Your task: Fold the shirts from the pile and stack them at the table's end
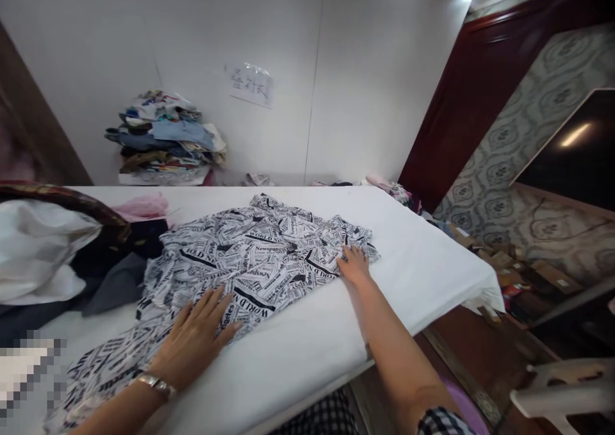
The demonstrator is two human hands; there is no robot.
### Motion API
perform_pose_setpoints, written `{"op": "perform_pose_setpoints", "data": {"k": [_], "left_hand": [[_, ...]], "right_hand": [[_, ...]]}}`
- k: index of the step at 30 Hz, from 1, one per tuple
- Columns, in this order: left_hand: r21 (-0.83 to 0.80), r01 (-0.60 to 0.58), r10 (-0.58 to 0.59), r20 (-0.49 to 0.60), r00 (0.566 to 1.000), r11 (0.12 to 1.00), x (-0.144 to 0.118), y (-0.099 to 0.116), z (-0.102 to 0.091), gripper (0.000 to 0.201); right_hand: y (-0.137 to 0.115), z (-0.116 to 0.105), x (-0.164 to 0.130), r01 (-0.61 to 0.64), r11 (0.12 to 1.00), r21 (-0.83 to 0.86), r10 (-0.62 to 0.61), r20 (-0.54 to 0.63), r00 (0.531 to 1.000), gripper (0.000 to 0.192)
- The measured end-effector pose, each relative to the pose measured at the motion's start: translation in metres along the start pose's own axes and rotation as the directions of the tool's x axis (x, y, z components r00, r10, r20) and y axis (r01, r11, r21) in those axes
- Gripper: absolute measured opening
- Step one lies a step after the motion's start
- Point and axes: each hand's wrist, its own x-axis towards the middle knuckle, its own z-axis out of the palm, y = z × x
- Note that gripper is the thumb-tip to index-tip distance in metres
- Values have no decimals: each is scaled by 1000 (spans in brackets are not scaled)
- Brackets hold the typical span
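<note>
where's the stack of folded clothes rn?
Head view, upper left: the stack of folded clothes sits against the white wall, behind the far edge of the white table, left of the paper sign.

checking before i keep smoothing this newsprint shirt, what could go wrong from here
The newspaper-print garment lies close to the table's near edge; a push from the left hand might slide it off. Its left end touches the dark clothes pile and could snag. The right hand pins only one corner, so wrinkles may bunch.

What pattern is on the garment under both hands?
Black-and-white newspaper print on the garment, clearest in the head view.
</note>
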Motion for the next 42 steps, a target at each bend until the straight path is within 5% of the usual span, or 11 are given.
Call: {"op": "perform_pose_setpoints", "data": {"k": [3, 7, 10, 17, 22, 27, 36, 39, 42], "left_hand": [[-23, 24, -23, 52, 998, 999, 0, 4, -10, 62], [-79, 89, -75, 167, 983, 993, 10, 9, -35, 55], [-119, 87, -70, 137, 988, 989, 35, 11, -56, 55], [-122, 128, -124, 42, 991, 984, 165, 19, -73, 52], [-63, 190, -189, 26, 982, 980, 263, 29, -60, 39], [23, 162, -163, 6, 987, 986, 329, 31, -38, 31], [91, 109, -108, -15, 994, 990, 379, 31, -8, 24], [71, 157, -153, -59, 986, 985, 392, 31, -24, 30], [45, 182, -175, -120, 977, 982, 399, 31, -60, 37]], "right_hand": [[4, -2, 3, -22, 998, -54, 27, 80, 996, 59], [6, -7, 7, 32, 994, -105, -30, 24, 999, 61], [13, -9, 13, 66, 987, -149, -63, 21, 998, 63], [27, 14, 19, 117, 966, -230, -116, 20, 993, 57], [33, 27, 23, 102, 967, -235, -113, -34, 993, 58], [41, 36, 28, 144, 968, -203, -156, -42, 987, 60], [41, 42, 25, 138, 971, -197, -161, -108, 981, 60], [38, 38, 24, 133, 973, -189, -154, -102, 983, 60], [36, 33, 25, 108, 979, -174, -119, -54, 991, 61]]}}
